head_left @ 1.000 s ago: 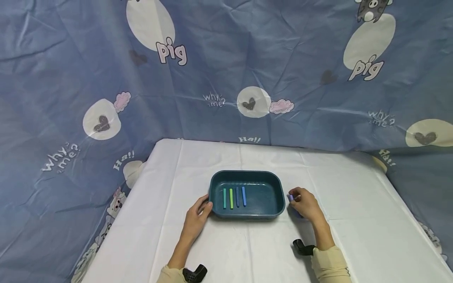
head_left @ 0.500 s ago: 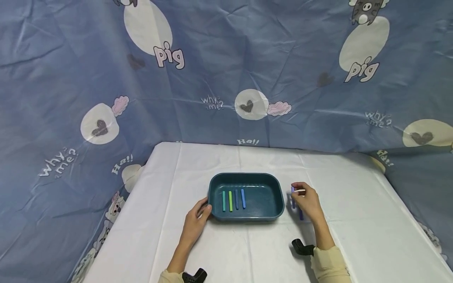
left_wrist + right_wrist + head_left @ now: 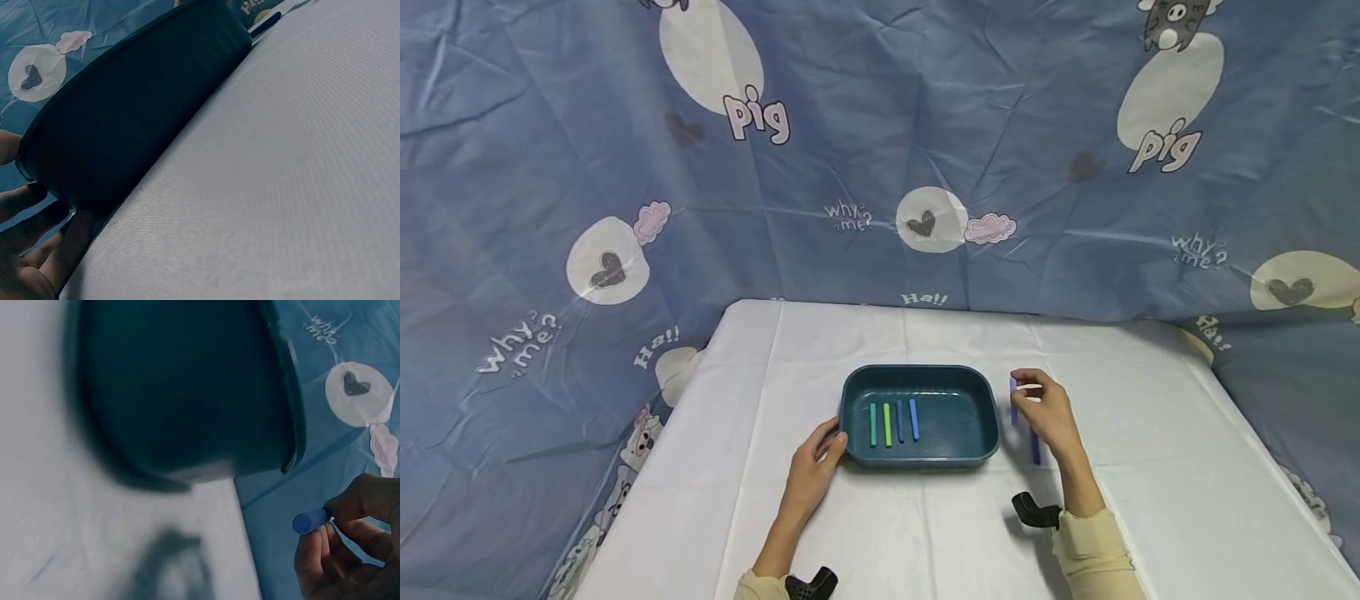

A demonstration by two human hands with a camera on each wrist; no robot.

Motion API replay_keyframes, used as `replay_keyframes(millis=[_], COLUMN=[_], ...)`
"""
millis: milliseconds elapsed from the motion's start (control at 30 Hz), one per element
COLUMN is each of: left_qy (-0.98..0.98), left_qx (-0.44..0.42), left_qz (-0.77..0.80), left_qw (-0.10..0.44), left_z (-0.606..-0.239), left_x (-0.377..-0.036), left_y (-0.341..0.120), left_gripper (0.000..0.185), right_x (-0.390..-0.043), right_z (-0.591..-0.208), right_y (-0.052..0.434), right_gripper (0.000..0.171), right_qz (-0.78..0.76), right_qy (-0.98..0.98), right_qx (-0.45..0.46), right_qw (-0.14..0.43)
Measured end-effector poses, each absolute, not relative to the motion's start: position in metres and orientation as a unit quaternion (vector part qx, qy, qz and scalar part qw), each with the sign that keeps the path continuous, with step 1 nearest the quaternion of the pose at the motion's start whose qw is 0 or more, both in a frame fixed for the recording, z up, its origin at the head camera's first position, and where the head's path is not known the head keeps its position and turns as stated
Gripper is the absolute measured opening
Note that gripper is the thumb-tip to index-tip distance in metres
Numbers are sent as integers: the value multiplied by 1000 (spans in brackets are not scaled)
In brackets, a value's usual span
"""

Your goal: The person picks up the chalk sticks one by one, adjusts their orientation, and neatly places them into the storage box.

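Beside the tray's [image 3: 919, 373] right end, right hand [image 3: 1045, 412] pinches a purple chalk stick [image 3: 1012, 388], mostly hidden by fingers. Left hand [image 3: 815, 468], fingers loosely straight, touches the tray's left wall. Another stick [image 3: 1036, 448] partly hidden underneath.

A blue printed cloth [image 3: 880, 125] hangs as the backdrop and fills the upper half of the frame, running down both sides. It is creased and carries white ovals, dark hearts, pink clouds and the words "pig", "why me?" and "Ha!!". In the lower middle stands a desk [image 3: 1150, 467] under a white creased cover. The light is soft and even.
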State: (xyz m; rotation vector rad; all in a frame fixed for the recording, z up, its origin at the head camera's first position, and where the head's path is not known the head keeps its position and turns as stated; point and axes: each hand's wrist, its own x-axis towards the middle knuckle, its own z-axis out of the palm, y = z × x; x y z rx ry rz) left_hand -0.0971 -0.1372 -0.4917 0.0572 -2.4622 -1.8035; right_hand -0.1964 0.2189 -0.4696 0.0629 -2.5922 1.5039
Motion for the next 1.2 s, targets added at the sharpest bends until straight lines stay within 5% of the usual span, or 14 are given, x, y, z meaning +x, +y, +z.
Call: replay_keyframes(millis=[467,1200], left_qy=[-801,-802], left_qx=[21,24], left_qz=[-595,-593], left_qw=[66,72], left_z=[-529,-526], left_x=[-110,-110], left_y=[-143,-141], left_gripper=[45,46], right_x=[-200,-199], right_z=[-452,-470], right_y=[189,141], right_gripper=[32,31], right_qz=[540,488], right_qy=[-837,-862], right_qx=[56,120], right_qw=[65,70])
